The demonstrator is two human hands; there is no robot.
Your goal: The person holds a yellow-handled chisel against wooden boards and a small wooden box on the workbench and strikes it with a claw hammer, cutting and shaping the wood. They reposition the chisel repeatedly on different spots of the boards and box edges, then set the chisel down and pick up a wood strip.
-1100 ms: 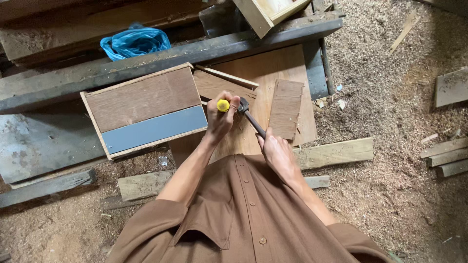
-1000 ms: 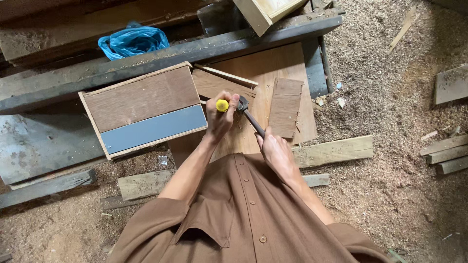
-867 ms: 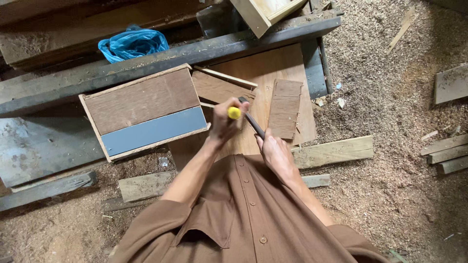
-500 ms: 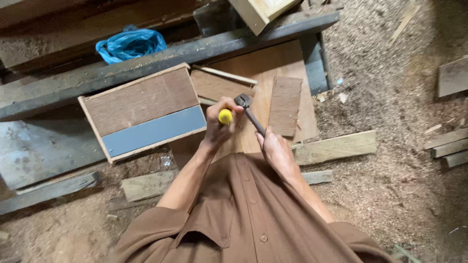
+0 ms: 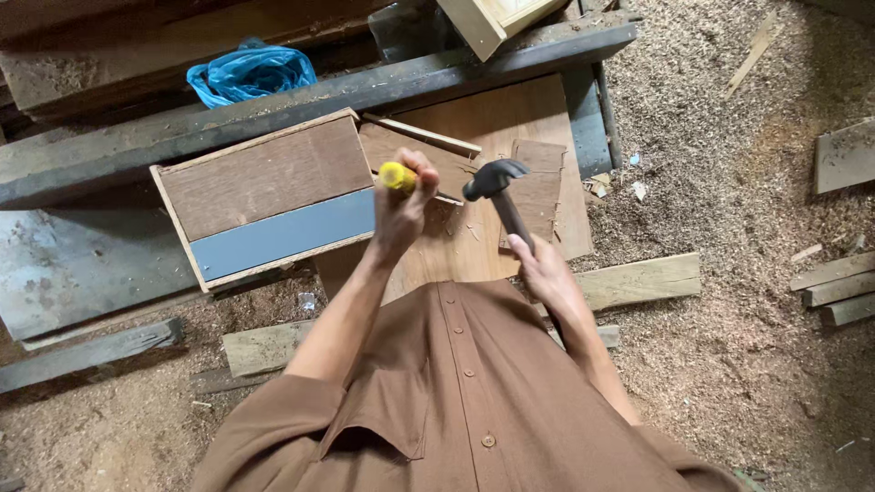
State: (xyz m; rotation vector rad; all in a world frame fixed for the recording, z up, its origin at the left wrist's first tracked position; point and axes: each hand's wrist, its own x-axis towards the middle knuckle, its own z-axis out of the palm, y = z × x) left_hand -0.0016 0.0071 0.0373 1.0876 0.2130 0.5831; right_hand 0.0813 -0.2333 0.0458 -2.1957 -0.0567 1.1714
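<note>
My left hand (image 5: 404,211) grips a yellow-handled chisel (image 5: 396,176), held over the brown plywood sheet (image 5: 492,118) beside a thin wooden strip (image 5: 421,136). My right hand (image 5: 545,270) is shut on the dark handle of a hammer (image 5: 497,187), whose black head is lifted just to the right of the chisel's yellow end. A small plywood piece (image 5: 540,189) lies under the hammer. Left of the chisel lies a wooden panel (image 5: 266,196) with a brown upper half and a grey-blue lower band.
A long dark beam (image 5: 301,100) runs across behind the work. A blue plastic bag (image 5: 251,73) lies behind it. Wood offcuts (image 5: 641,280) and planks (image 5: 840,282) rest on the sawdust-covered floor to the right. A pale wooden box (image 5: 497,16) sits at the top.
The hammer head has swung up and away from the chisel's yellow end after resting against it; my left hand stays in place on the chisel.
</note>
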